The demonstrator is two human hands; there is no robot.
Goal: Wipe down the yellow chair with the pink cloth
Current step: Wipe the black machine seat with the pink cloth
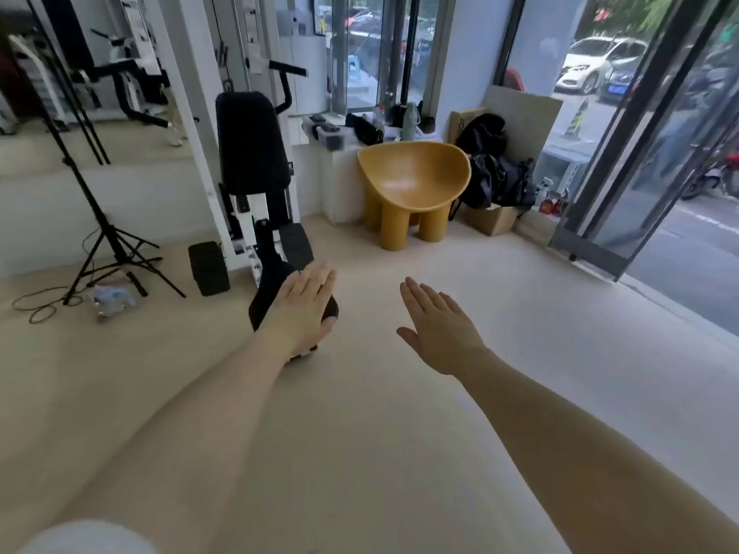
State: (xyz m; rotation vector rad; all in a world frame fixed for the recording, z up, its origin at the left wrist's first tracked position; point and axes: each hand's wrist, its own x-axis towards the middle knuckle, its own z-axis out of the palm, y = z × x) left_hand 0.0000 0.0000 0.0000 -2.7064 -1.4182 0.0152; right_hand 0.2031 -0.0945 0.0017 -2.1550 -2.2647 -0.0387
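Note:
The yellow chair (414, 185) stands on thick round legs against the far wall, its bowl-shaped seat bare. My left hand (306, 307) and my right hand (438, 323) are stretched out in front of me, palms down, fingers flat and straight, holding nothing. Both hands hover over the floor well short of the chair. No pink cloth shows anywhere in view.
A black exercise machine (256, 161) with a long padded seat stands to the left, its front end under my left hand. A tripod (108, 233) and cable lie further left. Black bags on a cardboard box (494, 219) sit right of the chair. Glass doors (640, 153) line the right side.

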